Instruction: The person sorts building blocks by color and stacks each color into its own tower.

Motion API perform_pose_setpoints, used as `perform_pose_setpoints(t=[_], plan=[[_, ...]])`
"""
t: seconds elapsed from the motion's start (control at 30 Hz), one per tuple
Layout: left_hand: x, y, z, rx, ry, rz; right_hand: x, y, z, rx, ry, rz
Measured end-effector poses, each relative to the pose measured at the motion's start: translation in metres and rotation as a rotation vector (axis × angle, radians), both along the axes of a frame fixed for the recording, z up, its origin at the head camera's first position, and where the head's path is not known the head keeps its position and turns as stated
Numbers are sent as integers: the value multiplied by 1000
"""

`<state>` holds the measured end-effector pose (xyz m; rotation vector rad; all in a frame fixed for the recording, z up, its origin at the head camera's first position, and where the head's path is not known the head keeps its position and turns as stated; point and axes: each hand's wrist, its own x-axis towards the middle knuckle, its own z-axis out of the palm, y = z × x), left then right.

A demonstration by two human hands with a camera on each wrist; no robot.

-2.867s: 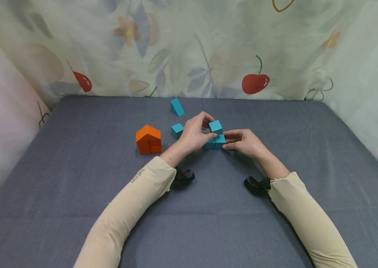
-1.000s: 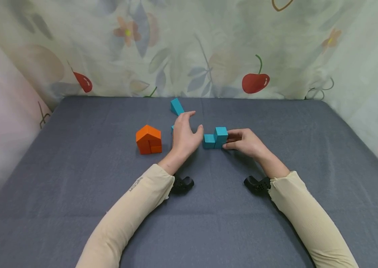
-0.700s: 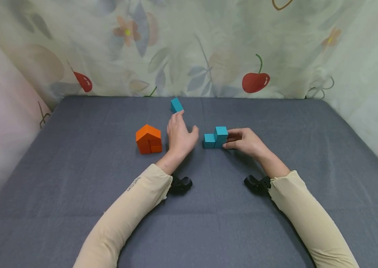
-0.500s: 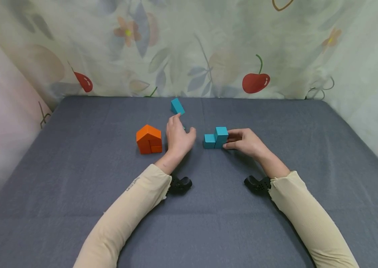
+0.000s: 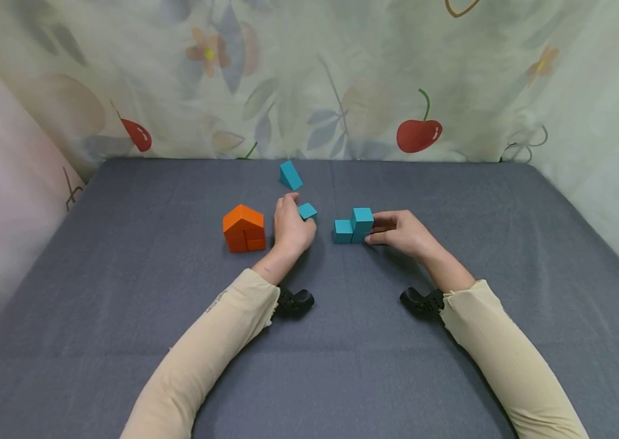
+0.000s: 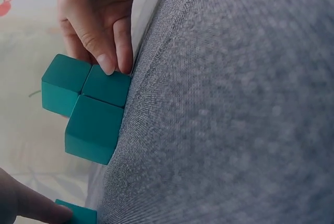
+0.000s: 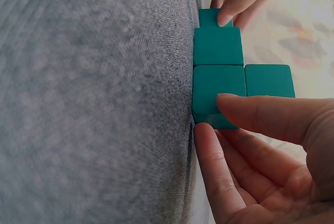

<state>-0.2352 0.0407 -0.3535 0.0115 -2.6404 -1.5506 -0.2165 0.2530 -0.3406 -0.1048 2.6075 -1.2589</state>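
My left hand point(image 5: 290, 227) pinches a blue cube point(image 5: 307, 211) low over the table, between the orange block house and the stack. Its thumb lies on the cube's near face in the right wrist view, where the cube point(image 7: 210, 17) looks teal. Beside it stand two blue cubes in a row, the left one point(image 5: 343, 231) bare on top, with an upper cube point(image 5: 362, 216) resting on the right one. My right hand point(image 5: 404, 233) steadies the lower right cube point(image 7: 219, 85), thumb on its near face and fingers at its right side. Farther back lies a blue triangular block point(image 5: 290, 175).
The orange block house point(image 5: 244, 229) stands just left of my left hand. Grey cloth point(image 5: 342, 366) covers the table. A patterned curtain point(image 5: 309, 79) hangs along the back edge. Black wrist mounts point(image 5: 295, 302) jut out beneath both sleeves.
The cube my left hand held over the row now sits on the right cube. That hand let go, moved left and took hold of another cube. My right hand stays put.
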Motion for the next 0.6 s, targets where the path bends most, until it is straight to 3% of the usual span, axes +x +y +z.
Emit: perform_pose_setpoints(t=[0.23, 0.6], plan=[[-1, 0, 0, -22, -34, -11, 0, 0, 0, 6, 13, 4], [0, 0, 3, -58, -15, -25, 0, 0, 0, 20, 8, -2]])
